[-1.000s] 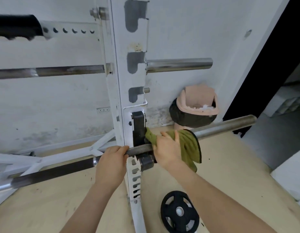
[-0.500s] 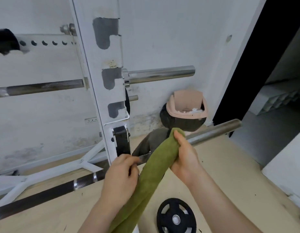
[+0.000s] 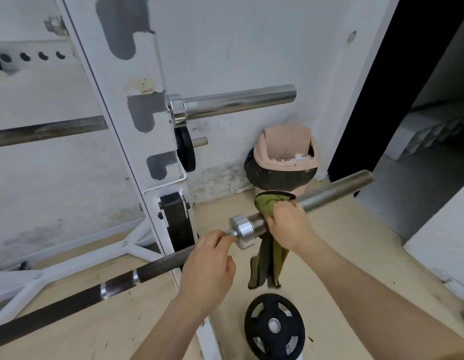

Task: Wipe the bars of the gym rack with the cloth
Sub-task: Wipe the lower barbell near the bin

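The right hand (image 3: pixel 288 226) curls round the green cloth (image 3: pixel 264 207), clamping it onto the lower bar (image 3: pixel 335 189) just past the collar, and the loose end dangles below. The left hand (image 3: pixel 207 268) grips the same bar's thin shaft beside the white rack upright (image 3: pixel 137 141) (a black plate (image 3: pixel 274 326) lies on the floor underneath).

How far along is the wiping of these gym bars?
Nothing looks finished. In hand: the right hand grips the green cloth around the lower bar, beyond its collar, while the left hand holds that bar. Left: the bar's far end and the upper chrome bar, untouched by the cloth.
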Demonstrator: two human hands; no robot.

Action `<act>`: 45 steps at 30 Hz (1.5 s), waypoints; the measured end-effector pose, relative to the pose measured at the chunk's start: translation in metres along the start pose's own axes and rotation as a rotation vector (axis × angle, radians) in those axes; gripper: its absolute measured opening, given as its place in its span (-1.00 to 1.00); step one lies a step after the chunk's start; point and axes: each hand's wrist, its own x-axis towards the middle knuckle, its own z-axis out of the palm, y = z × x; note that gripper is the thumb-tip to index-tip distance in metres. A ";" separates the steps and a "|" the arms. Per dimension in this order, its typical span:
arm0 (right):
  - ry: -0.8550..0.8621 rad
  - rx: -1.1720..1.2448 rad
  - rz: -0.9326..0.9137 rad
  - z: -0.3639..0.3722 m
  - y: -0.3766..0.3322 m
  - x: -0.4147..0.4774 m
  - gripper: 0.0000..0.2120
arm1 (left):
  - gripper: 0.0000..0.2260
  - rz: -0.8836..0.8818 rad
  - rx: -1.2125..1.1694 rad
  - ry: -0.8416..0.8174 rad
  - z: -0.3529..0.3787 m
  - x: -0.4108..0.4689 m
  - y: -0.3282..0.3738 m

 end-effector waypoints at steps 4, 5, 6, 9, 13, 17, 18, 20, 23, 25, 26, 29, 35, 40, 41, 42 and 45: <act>-0.046 0.317 0.296 -0.005 0.002 0.003 -0.78 | -0.64 -0.011 0.024 0.028 -0.008 -0.011 -0.015; -0.046 0.419 0.281 -0.004 -0.015 -0.004 -0.76 | -0.65 -0.018 0.024 0.036 -0.010 -0.013 -0.018; -0.047 0.522 0.257 -0.003 -0.034 -0.015 -0.77 | -0.65 -0.023 0.008 0.046 -0.010 -0.015 -0.021; -0.020 0.862 0.274 -0.021 -0.072 -0.053 -0.80 | -0.66 -0.055 -0.081 0.055 -0.014 -0.020 -0.025; -0.049 1.308 0.356 -0.073 -0.090 -0.073 -0.79 | -0.70 -0.103 -0.041 0.097 -0.033 -0.026 -0.046; -0.069 1.617 0.391 -0.093 -0.118 -0.078 -0.77 | -0.93 -0.362 -0.056 0.328 -0.054 -0.031 -0.080; -0.080 1.686 0.389 -0.096 -0.127 -0.078 -0.72 | -0.93 -0.423 -0.193 0.386 -0.064 -0.036 -0.081; -0.122 1.791 0.343 -0.105 -0.146 -0.079 -0.70 | -0.85 -0.508 -0.634 0.381 -0.088 -0.046 -0.073; -0.208 1.833 0.126 -0.123 -0.175 -0.079 -0.82 | -0.74 -0.448 -0.897 -0.068 -0.097 -0.051 -0.081; -0.240 1.711 -0.059 -0.134 -0.196 -0.078 -0.79 | -0.61 -0.441 -0.949 -0.302 -0.095 -0.073 -0.103; -0.226 1.641 -0.136 -0.137 -0.207 -0.077 -0.76 | -0.60 -0.436 -0.960 -0.288 -0.100 -0.087 -0.106; -0.102 1.380 -0.430 -0.145 -0.241 -0.070 -0.80 | -0.73 -0.472 -1.123 -0.228 -0.124 -0.115 -0.085; -0.014 0.263 -0.663 -0.068 -0.281 -0.030 -0.86 | -0.83 -0.499 -0.222 0.046 -0.109 -0.138 -0.111; -0.614 0.192 -0.514 -0.006 -0.269 -0.037 -0.69 | -0.71 -0.516 -0.027 0.310 -0.091 -0.145 -0.127; -0.617 0.236 -0.530 0.001 -0.264 -0.038 -0.68 | -0.70 -0.468 0.031 0.333 -0.088 -0.142 -0.129; -0.606 0.224 -0.565 0.006 -0.258 -0.038 -0.61 | -0.67 -0.410 0.087 0.335 -0.085 -0.136 -0.129; -0.508 0.050 -0.693 0.021 -0.243 -0.042 -0.31 | -0.56 -0.291 0.245 0.207 -0.077 -0.118 -0.119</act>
